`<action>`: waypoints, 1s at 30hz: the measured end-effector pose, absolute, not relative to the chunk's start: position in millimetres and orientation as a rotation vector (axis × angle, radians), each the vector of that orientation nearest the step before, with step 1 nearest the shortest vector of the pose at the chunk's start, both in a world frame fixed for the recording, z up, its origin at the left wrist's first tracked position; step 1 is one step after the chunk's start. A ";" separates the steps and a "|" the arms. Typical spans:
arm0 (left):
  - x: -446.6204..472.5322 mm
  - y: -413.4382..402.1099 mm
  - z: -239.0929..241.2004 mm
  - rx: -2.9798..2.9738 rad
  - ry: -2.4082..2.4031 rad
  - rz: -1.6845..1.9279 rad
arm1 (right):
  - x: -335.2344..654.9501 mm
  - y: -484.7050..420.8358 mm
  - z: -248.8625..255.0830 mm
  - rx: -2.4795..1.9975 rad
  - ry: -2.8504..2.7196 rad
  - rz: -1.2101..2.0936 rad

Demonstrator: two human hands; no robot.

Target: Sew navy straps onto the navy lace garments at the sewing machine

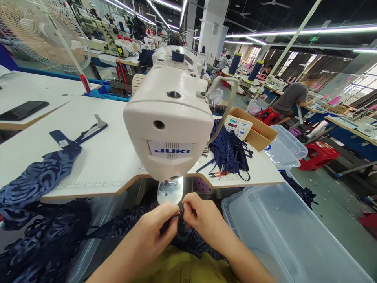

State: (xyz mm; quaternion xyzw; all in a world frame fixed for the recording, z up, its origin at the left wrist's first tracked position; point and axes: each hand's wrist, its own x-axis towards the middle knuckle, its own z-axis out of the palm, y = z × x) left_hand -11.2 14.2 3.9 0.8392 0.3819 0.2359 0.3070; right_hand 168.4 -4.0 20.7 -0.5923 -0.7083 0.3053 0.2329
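Just below the sewing machine head [171,106], both hands pinch a narrow dark strap [180,207] close to the lit metal plate [170,192]. My left hand [156,226] is closed on the strap, thumb against the fingers. Opposite it, my right hand [203,216] is closed too, its fingertips on the strap's other side. Dark patterned fabric [118,223] trails from under my hands to the left and over my lap. The strap's exact ends are hidden by my fingers.
A patterned garment [55,165] with straps lies on the table's left side. On the right are a bundle of navy straps [225,147], orange-handled snips [218,173], a control panel [238,126] and a cardboard box [256,131]. Clear plastic bins [282,228] flank the seat.
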 end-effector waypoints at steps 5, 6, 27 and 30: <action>-19.2 12.1 3.6 2.323 0.842 0.756 | 178.6 -2.5 22.6 -1.374 -1.917 1.199; -20.3 11.6 3.3 2.330 0.845 0.793 | 180.7 -2.2 23.7 -1.326 -1.906 1.228; -14.9 12.5 -1.5 1.656 1.083 0.935 | 170.1 -10.0 -6.7 -1.127 -1.646 1.058; -7.8 9.5 -2.4 1.662 1.080 0.995 | 156.7 -13.0 -15.8 -1.093 -1.298 1.118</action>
